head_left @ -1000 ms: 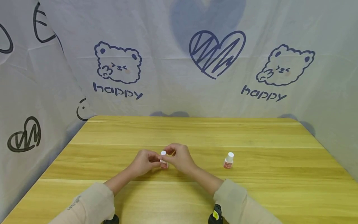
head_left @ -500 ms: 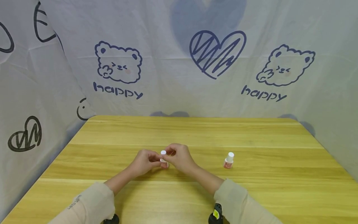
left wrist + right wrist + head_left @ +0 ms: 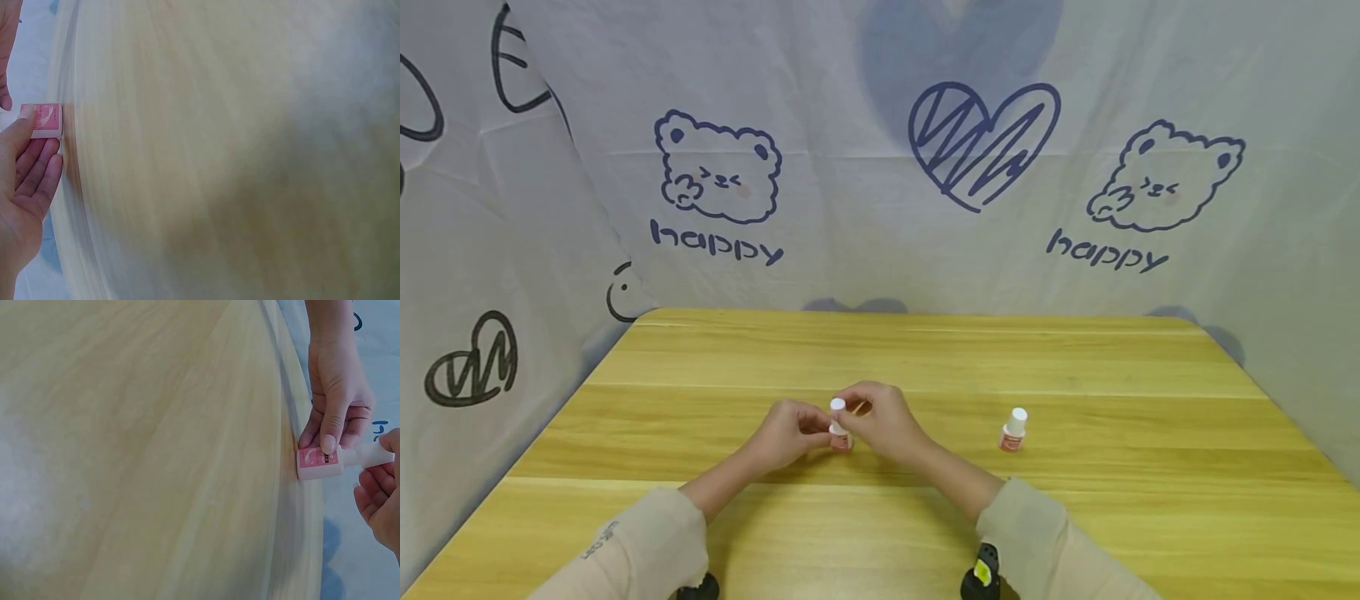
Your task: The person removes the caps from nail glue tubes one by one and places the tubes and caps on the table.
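A small white bottle [image 3: 841,442] with a pink label stands upright near the middle of the table. My left hand [image 3: 786,437] pinches its body between thumb and fingers, as the right wrist view also shows with the thumb on the label [image 3: 319,457]. Above it, my right hand [image 3: 883,422] pinches the white cap [image 3: 837,405] with thumb and fingertips. In the right wrist view the cap [image 3: 374,454] sits in line with the bottle's neck [image 3: 350,456]. A second bottle [image 3: 1012,432] of the same kind, white cap on top, stands upright to the right, apart from both hands.
The wood-grain table [image 3: 925,358] stretches out around the hands. Behind it hangs a pale cloth [image 3: 850,217] printed with hearts and bears; another cloth runs along the left side. A black device [image 3: 981,575] sits under the right sleeve.
My right hand and the cap have risen slightly above the bottle's body. My left hand and the second bottle stay where they were.
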A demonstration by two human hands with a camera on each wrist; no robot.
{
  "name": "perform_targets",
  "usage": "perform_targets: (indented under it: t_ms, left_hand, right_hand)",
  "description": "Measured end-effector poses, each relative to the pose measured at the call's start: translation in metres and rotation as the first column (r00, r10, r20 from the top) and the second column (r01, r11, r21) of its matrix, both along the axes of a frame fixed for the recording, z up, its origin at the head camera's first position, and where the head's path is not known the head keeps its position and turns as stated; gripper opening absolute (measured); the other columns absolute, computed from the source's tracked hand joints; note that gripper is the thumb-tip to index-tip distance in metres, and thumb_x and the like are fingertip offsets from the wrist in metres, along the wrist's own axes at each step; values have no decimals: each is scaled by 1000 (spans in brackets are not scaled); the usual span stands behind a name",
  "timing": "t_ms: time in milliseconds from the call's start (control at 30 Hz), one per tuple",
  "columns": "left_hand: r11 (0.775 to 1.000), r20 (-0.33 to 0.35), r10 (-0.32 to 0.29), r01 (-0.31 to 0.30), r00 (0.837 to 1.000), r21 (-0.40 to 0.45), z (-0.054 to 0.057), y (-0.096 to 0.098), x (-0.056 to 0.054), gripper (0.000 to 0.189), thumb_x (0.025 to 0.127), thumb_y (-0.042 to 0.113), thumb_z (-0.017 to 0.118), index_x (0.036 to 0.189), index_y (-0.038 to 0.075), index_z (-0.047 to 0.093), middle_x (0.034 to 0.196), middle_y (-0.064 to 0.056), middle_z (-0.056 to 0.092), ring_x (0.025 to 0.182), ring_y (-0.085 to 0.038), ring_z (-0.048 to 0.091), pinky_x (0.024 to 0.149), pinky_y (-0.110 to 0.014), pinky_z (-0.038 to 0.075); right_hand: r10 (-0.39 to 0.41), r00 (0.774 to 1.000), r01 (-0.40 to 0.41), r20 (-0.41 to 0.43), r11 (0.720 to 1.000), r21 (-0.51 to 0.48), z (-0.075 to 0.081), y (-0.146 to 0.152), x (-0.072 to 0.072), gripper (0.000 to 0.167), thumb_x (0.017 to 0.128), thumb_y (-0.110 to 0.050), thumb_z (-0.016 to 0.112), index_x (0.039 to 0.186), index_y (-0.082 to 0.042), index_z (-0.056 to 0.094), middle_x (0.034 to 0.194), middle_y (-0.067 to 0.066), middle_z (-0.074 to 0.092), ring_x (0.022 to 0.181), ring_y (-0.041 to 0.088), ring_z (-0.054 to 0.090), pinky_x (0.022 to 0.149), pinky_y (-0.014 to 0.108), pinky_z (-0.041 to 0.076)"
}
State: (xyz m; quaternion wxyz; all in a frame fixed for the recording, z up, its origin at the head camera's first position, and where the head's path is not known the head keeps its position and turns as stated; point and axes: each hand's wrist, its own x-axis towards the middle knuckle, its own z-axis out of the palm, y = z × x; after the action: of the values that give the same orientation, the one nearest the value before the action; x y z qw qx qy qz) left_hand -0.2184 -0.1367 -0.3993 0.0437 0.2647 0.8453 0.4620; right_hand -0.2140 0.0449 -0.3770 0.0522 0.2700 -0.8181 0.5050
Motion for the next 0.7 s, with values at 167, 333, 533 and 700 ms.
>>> perform_targets:
  t_ms: [167,333,533,700]
  left_hand:
    - [1000,-1,1,-1,1000,-3,-1,0,0,13,84,11,68,88,0,72,84,-12,73,74,-15,70,61,-17,52]
    - [1000,2,5,-5,1000,-12,-1,0,0,13,84,12,68,89,1,73,84,-12,73,74,-15,69,61,-17,52]
    - [1000,-9,13,-13,1000,-11,-1,1,0,13,83,11,68,89,0,72,84,-12,73,75,-14,69,62,-16,52]
    - [1000,-5,19,-19,1000,-4,-1,2,1,13,83,9,69,90,-1,72,84,-13,73,75,-13,69,64,-17,53]
  right_hand:
    - [-3,1000,3,-3,1000,-7,3,1,0,13,83,-7,68,94,2,69,87,12,69,80,18,61,71,25,52]
    - [-8,1000,8,1,1000,-3,5,2,1,13,83,-7,68,93,1,69,87,12,70,79,18,62,70,24,52]
    - [-5,1000,4,27,1000,13,11,3,2,13,83,-8,69,93,0,69,86,11,69,79,16,61,71,25,52]
    - [-5,999,4,43,1000,26,14,5,2,12,83,-10,69,92,-1,69,86,10,69,78,14,60,70,22,50]
